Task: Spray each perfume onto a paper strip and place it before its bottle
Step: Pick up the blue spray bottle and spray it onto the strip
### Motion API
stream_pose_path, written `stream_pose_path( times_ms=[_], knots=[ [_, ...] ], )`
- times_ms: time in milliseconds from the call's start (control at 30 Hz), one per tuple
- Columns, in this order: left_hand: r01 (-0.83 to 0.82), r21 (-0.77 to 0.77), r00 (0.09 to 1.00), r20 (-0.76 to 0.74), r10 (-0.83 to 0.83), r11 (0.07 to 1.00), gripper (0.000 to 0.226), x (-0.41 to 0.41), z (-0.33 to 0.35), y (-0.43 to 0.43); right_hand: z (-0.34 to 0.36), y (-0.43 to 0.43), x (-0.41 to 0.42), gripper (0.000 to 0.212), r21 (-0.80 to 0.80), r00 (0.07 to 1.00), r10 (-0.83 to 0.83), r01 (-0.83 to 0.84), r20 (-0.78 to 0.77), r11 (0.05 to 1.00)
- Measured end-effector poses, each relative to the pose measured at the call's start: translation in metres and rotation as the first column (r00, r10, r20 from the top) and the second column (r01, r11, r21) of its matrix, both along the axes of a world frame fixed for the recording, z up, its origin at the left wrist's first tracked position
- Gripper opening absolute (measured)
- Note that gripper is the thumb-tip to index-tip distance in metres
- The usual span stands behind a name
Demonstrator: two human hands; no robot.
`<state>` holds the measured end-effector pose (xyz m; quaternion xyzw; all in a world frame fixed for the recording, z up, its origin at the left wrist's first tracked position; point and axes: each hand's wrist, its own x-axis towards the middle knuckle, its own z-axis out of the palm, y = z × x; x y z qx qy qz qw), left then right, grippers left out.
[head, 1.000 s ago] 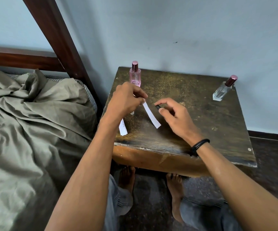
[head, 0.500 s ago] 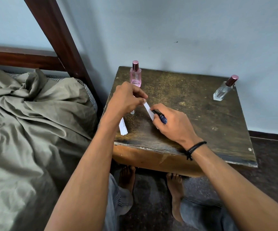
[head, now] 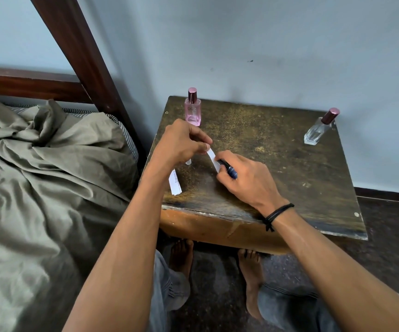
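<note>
A pink perfume bottle (head: 192, 110) stands at the table's back left, a clear bottle (head: 318, 129) with a dark pink cap at the back right. My left hand (head: 181, 142) pinches the top end of a white paper strip (head: 212, 158). My right hand (head: 244, 178) holds a dark blue pen (head: 229, 170) with its tip on that strip; most of the strip is hidden under the hand. More white strips (head: 175, 183) lie under my left wrist, one with print on it. A small white stick-like object (head: 188, 162) shows just below my left hand.
The worn dark wooden table (head: 289, 188) stands against a pale blue wall. A bed with rumpled olive sheets (head: 45, 188) and a dark wooden bedpost (head: 83, 51) lie to the left. My bare feet (head: 248, 267) rest on the dark floor under the table.
My right hand has come in from the right with the pen and settled over the strip. My left hand has kept its pinch on the strip's top end.
</note>
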<state>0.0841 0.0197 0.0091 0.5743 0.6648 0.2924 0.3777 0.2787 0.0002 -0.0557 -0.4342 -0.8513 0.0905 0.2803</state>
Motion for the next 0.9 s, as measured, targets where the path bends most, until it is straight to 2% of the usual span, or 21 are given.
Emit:
stream_pose_path(
  times_ms=[200, 600, 900],
  knots=[
    [-0.006, -0.012, 0.998, 0.067, 0.007, 1.000, 0.014, 0.001, 0.000, 0.000, 0.000, 0.000, 0.000, 0.022, 0.011, 1.000, -0.014, 0.014, 0.007, 1.000],
    [-0.010, -0.002, 0.998, 0.061, 0.010, 1.000, 0.015, -0.001, 0.000, -0.001, 0.002, -0.001, 0.001, 0.018, 0.004, 0.998, -0.038, 0.038, -0.058, 0.999],
    [-0.009, 0.014, 0.994, -0.110, 0.010, 1.000, 0.012, -0.012, 0.004, 0.000, -0.002, 0.001, 0.000, 0.027, 0.008, 1.000, -0.003, 0.003, -0.018, 1.000]
  ],
)
